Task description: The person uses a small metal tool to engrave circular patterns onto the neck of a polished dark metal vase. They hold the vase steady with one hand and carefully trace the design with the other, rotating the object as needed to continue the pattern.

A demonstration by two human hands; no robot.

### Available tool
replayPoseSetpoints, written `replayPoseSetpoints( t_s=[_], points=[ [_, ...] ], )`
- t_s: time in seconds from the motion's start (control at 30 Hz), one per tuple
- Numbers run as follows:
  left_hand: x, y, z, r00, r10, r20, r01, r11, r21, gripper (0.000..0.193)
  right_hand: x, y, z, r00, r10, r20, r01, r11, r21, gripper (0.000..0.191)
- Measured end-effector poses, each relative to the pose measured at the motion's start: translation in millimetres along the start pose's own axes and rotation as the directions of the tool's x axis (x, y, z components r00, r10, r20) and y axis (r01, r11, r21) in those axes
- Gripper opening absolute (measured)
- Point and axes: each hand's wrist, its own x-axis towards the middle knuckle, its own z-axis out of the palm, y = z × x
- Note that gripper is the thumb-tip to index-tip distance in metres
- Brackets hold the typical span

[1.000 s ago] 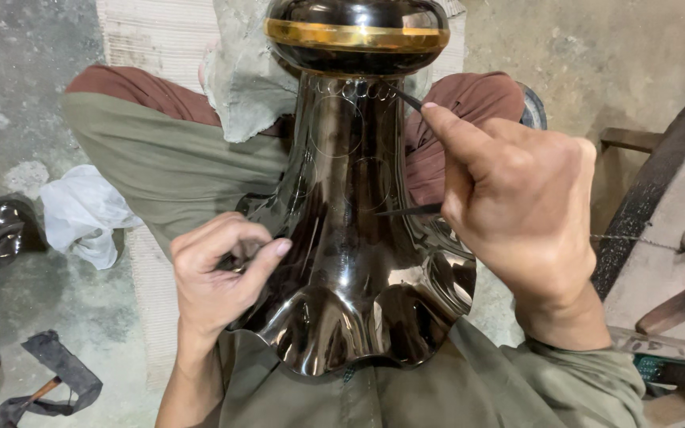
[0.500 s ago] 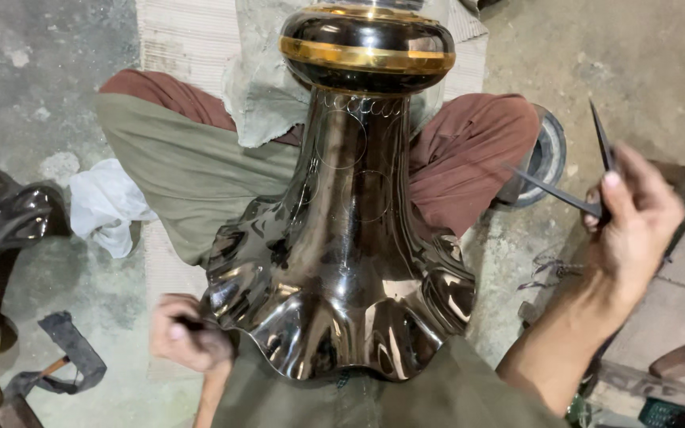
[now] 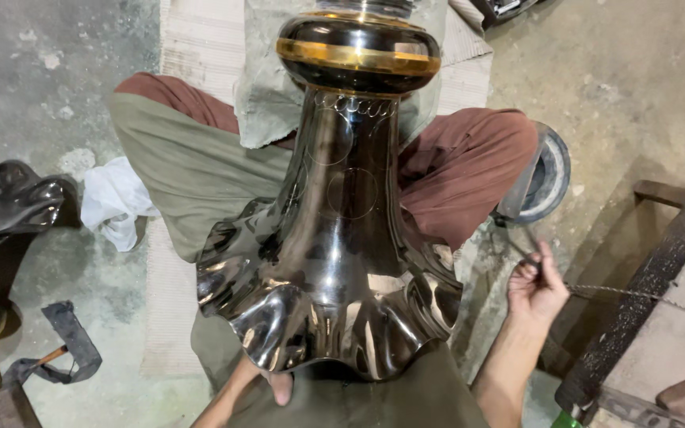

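Note:
A large glossy black vase [image 3: 334,261] with a gold band [image 3: 358,55] near its far end lies across my crossed legs, its ruffled rim toward me. Faint scratched circles show on its neck. My left hand [image 3: 269,386] reaches under the ruffled rim and holds it from below; most of the hand is hidden by the rim. My right hand [image 3: 537,287] is down at the right, off the vase and close to the floor. Its fingers are closed on a thin dark metal pointed tool [image 3: 528,242].
A white rag [image 3: 116,202] lies on the floor at left beside another glossy black piece [image 3: 5,206]. A grey cloth [image 3: 267,99] sits under the vase neck. A round disc [image 3: 550,174], a thin chain [image 3: 628,293] and a dark wooden bench [image 3: 660,317] are at right.
My right hand left the vase, swung out to the right with the pointed tool and has now dropped toward the floor. My left hand slid from the vase's side to under the rim.

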Motion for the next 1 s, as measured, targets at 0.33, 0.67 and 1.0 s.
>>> replayPoseSetpoints(
  t_s=[0.33,0.67,1.0],
  points=[
    [-14,42,-6,0.953,0.301,-0.001,-0.28,0.884,-0.376,0.063,-36,-35,132,0.738,-0.101,0.667,0.123,0.992,0.015,0.052],
    [-47,219,19,0.712,0.694,-0.104,-0.657,0.608,-0.446,0.069,-66,4,280,0.38,-0.109,0.919,0.523,0.844,-0.117,0.042],
    [-82,278,32,0.642,0.704,-0.305,-0.767,0.585,-0.263,0.093,-74,40,393,0.44,-0.054,0.896,0.776,0.525,-0.349,0.034]
  ],
)
